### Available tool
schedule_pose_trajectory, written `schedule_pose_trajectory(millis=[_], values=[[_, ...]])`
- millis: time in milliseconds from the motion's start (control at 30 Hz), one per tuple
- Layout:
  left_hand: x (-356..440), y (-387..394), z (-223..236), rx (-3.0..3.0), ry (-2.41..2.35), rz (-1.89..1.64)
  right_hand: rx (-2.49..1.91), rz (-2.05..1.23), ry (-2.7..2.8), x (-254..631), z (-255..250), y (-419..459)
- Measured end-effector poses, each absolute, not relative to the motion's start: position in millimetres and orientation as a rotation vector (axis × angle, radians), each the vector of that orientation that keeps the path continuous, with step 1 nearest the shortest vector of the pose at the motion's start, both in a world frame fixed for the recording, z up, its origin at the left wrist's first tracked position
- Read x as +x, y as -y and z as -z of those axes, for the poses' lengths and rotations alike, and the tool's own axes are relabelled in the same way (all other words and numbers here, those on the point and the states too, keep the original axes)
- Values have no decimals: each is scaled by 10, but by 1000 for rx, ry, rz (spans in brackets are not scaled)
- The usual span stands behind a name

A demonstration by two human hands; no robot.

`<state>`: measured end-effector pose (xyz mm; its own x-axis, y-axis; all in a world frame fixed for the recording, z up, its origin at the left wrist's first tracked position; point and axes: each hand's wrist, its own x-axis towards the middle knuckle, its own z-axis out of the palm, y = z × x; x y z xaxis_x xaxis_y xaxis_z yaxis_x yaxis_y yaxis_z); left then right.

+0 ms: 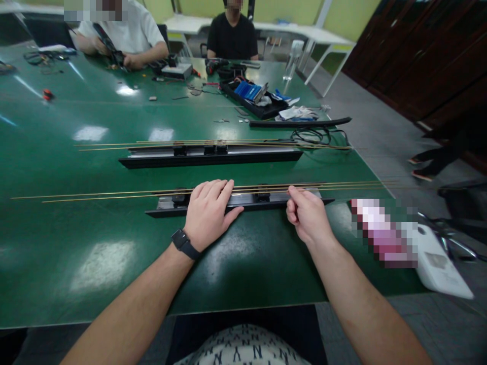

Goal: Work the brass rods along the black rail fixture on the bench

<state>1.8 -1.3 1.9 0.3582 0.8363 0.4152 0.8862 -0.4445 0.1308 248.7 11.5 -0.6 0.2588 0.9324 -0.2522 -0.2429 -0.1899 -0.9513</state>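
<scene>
Evidently, the black rail (266, 205) lies on the near side of the green table (114, 299), thin brass-coloured rods (249, 188) along it. Left hand (209, 208): fingers extended across both, unclenched. Right hand (308, 213): fingers curled, apparently pinching the rods rightward. Judged: rail stiff, light, best held by its ends; rods springy, easily bent. Legible: "NY" lettering on the shirt (243, 347); rail, no readable brand.

A glossy green tabletop (57, 243) reflects light at 8 o'clock; smooth, brass-like metal rods (95, 194) gleam at 9. At center, a black rail (262, 206) shows silvery metal. Transparent tumbler (292, 61) at 1 o'clock; polished, wood-look cabinets (418, 56) at 2.
</scene>
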Motion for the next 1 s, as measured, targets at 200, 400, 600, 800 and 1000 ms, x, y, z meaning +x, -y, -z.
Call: schedule_pose_trajectory(millis=[200,400,600,800,1000], values=[[13,12,-28,-2489,1586,627,-1325,-1224,702,2488,21,-120],[10,9,-22,-2481,1586,624,-1322,-1207,682,2497,3,-116],[10,13,-24,-2487,1579,632,-1329,-1202,692,2498,-16,-117],[11,12,-25,-2486,1580,639,-1342,-1203,723,2502,-15,-111],[13,9,-23,-2482,1588,630,-1334,-1225,755,2492,-1,-111]])
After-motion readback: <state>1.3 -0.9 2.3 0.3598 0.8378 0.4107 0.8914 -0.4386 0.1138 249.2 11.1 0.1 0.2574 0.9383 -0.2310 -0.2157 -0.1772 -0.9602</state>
